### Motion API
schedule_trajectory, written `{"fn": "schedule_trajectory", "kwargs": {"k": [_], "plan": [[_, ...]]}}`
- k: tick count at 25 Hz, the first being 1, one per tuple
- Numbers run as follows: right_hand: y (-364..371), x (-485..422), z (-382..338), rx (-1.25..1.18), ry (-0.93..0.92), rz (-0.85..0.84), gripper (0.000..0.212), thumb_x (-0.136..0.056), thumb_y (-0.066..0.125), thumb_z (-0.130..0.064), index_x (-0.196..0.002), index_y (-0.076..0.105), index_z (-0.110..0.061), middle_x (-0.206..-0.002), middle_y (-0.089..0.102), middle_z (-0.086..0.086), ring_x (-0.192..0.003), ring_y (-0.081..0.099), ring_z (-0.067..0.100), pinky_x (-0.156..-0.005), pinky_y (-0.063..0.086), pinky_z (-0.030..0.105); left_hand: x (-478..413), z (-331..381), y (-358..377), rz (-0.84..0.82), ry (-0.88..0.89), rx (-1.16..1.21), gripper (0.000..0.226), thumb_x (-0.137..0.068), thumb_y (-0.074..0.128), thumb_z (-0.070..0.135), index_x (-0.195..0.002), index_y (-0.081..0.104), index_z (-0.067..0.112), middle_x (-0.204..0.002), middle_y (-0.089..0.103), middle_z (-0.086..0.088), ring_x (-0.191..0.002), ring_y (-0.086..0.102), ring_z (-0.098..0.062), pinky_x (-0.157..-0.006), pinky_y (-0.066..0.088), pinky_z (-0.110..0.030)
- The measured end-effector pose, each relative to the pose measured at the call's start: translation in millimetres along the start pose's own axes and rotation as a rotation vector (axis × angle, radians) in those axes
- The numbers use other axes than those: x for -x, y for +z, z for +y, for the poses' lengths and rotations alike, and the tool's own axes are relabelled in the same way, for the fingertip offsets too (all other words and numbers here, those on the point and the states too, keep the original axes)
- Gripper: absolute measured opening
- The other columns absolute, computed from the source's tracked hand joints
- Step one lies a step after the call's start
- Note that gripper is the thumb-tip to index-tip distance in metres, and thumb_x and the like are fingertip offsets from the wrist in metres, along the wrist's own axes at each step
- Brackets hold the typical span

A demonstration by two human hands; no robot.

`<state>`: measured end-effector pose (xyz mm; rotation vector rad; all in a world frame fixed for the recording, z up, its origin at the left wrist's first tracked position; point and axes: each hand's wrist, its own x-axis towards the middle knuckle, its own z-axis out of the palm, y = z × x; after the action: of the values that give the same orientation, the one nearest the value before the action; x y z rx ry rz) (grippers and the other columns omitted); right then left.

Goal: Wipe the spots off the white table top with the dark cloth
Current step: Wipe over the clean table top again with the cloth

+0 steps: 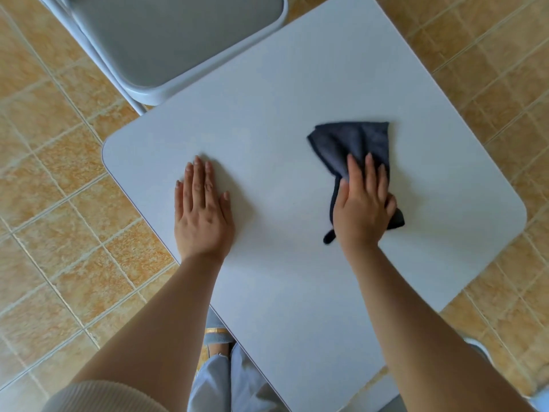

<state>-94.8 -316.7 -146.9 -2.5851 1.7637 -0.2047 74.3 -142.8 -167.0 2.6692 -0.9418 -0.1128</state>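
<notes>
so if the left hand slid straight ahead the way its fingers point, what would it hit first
Nothing on the table top: the left hand has bare white surface ahead, then the far edge near the grey chair.

- Our bare left hand (203,212) lies palm down and flat, fingers straight and close together, thumb a little apart.
- Our bare right hand (363,208) presses down on the dark blue crumpled cloth (353,144), fingers spread over it.
- Both forearms reach forward, bare to above the elbow, well apart.
</notes>
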Motion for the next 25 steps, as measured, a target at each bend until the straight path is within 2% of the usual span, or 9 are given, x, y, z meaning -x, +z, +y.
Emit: {"fn": "schedule_trajectory", "kwargs": {"k": [3,5,7,9,11,13,16,19,25], "plan": [[4,-65,-38,-0.087,0.145,-0.134,0.046,-0.107,0.031,-0.037,-0.153,0.032,-0.036,-0.165,0.022,-0.003,-0.153,0.018,0.023,-0.11,0.029,0.049,0,0,-1,-0.003,-0.007,-0.005,0.057,-0.103,0.025,0.031,-0.154,0.017,0.007,-0.161,0.016,-0.008,-0.149,0.01,-0.02,-0.122,0.004,-0.034],[9,-88,-72,-0.106,0.14,-0.176,0.048,-0.107,0.031,-0.038,-0.155,0.026,-0.037,-0.167,0.015,-0.002,-0.154,0.012,0.023,-0.114,0.023,0.05,0,0,-1,0.003,-0.001,-0.006,0.057,-0.102,0.025,0.031,-0.153,0.018,0.007,-0.161,0.016,-0.008,-0.149,0.011,-0.02,-0.122,0.005,-0.035],[15,-87,-101,-0.111,0.017,-0.153,0.046,-0.106,0.034,-0.039,-0.152,0.033,-0.037,-0.165,0.023,-0.001,-0.152,0.019,0.024,-0.111,0.027,0.05,0,0,-1,0.003,0.003,-0.015,0.057,-0.102,0.026,0.03,-0.153,0.019,0.006,-0.161,0.017,-0.009,-0.149,0.012,-0.021,-0.122,0.006,-0.035],[19,-67,-111,-0.123,-0.197,-0.048,0.042,-0.103,0.041,-0.039,-0.143,0.049,-0.036,-0.157,0.042,-0.001,-0.145,0.038,0.024,-0.103,0.037,0.048,0,1,-1,0.015,0.002,-0.017,0.056,-0.102,0.027,0.029,-0.153,0.02,0.006,-0.16,0.019,-0.009,-0.149,0.013,-0.021,-0.122,0.007,-0.036],[18,-40,-98,-0.133,-0.413,0.018,0.037,-0.102,0.045,-0.036,-0.137,0.057,-0.035,-0.15,0.051,-0.003,-0.139,0.047,0.023,-0.097,0.04,0.045,0,1,-2,0.018,0.002,-0.014,0.056,-0.102,0.027,0.029,-0.153,0.021,0.006,-0.16,0.019,-0.01,-0.149,0.013,-0.022,-0.122,0.009,-0.037],[11,-18,-66,-0.153,-0.517,0.026,0.035,-0.104,0.045,-0.035,-0.136,0.058,-0.035,-0.149,0.052,-0.005,-0.139,0.047,0.022,-0.095,0.041,0.043,-1,2,-3,0.012,0.004,-0.012,0.056,-0.102,0.027,0.03,-0.153,0.02,0.006,-0.16,0.018,-0.01,-0.149,0.013,-0.022,-0.121,0.01,-0.038],[5,-9,-20,-0.117,-0.422,0.05,0.034,-0.104,0.047,-0.036,-0.136,0.059,-0.035,-0.149,0.051,-0.006,-0.14,0.047,0.02,-0.094,0.042,0.04,-1,2,-2,0.019,0.007,-0.019,0.056,-0.102,0.03,0.029,-0.153,0.021,0.006,-0.16,0.019,-0.01,-0.149,0.014,-0.022,-0.121,0.01,-0.038],[9,-41,-12,-0.053,-0.19,0.022,0.037,-0.103,0.046,-0.037,-0.138,0.055,-0.034,-0.152,0.049,-0.004,-0.141,0.044,0.022,-0.096,0.041,0.041,-1,1,-2,0.017,-0.003,-0.02,0.056,-0.102,0.03,0.028,-0.153,0.022,0.006,-0.16,0.019,-0.009,-0.149,0.014,-0.021,-0.122,0.009,-0.037],[6,-141,-61,-0.096,0.097,-0.19,0.047,-0.107,0.034,-0.036,-0.154,0.029,-0.036,-0.166,0.018,-0.004,-0.153,0.013,0.023,-0.114,0.023,0.049,-2,2,-3,0.027,0.003,-0.028,0.056,-0.101,0.031,0.027,-0.151,0.025,0.004,-0.16,0.02,-0.01,-0.148,0.016,-0.021,-0.121,0.01,-0.037]]}}
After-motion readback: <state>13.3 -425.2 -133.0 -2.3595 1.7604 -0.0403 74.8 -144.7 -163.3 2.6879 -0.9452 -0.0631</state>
